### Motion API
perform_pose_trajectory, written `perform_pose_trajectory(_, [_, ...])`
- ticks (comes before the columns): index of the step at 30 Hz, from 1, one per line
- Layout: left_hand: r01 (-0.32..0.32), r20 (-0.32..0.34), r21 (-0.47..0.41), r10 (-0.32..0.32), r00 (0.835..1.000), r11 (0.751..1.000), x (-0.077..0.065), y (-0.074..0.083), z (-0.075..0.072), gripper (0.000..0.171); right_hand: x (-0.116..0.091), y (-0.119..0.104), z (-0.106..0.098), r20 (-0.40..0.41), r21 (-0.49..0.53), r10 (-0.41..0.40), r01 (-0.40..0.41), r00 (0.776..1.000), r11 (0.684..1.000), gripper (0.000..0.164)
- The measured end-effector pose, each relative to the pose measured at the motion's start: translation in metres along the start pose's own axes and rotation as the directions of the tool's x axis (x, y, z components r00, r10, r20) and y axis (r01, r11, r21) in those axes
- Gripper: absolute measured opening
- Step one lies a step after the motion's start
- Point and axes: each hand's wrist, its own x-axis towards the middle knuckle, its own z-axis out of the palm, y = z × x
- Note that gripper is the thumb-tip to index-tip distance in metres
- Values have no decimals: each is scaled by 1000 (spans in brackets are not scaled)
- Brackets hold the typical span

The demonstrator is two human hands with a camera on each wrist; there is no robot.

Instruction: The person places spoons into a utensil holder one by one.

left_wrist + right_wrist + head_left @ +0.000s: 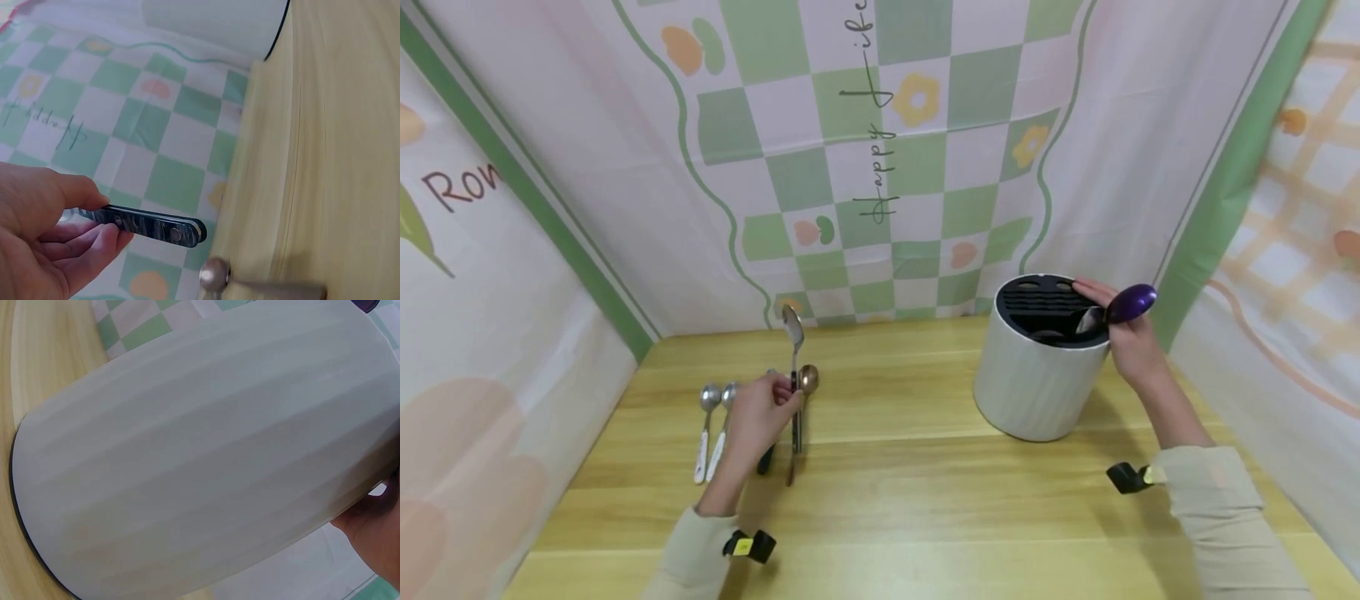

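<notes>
In the head view my left hand [762, 410] pinches a spoon [793, 327] by its dark handle, the bowl pointing up. The left wrist view shows that handle [159, 226], dark and marbled with rivets, between thumb and fingertips. Right by this hand a bronze spoon [808, 379] lies on the table. My right hand [1133, 343] rests against the side of a white ribbed utensil holder [1037, 392], fingers extended along its rim. Partly in front of that hand, a purple spoon [1133, 302] sticks out of the holder's black slotted top [1037, 302].
Two spoons with white handles [702, 457] lie left of my left hand, and another dark handle [766, 460] shows beside it. The wooden table [895, 500] ends at a checked cloth backdrop [880, 167], with cloth on both sides.
</notes>
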Motion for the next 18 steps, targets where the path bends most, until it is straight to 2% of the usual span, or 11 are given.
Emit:
perform_pose_trajectory(4, [-37, -12, -35, 36, 999, 999, 2, 10, 9, 18, 1, 3, 2, -11, 15, -26, 26, 1000, 1000, 34])
perform_pose_trajectory(9, [-55, 8, -85, 56, 998, 995, 3, 25, 18, 17, 1, 4, 3, 3, 14, -33, 33, 999, 999, 34])
perform_pose_trajectory(12, [-57, 20, -115, 60, 998, 992, 3, 34, 21, 16, 1, 5, 3, -4, 9, -39, 39, 999, 999, 34])
perform_pose_trajectory(18, [-103, 11, -164, 107, 994, 981, 3, 50, 26, 15, 1, 5, 2, -19, 10, -32, 32, 999, 999, 34])
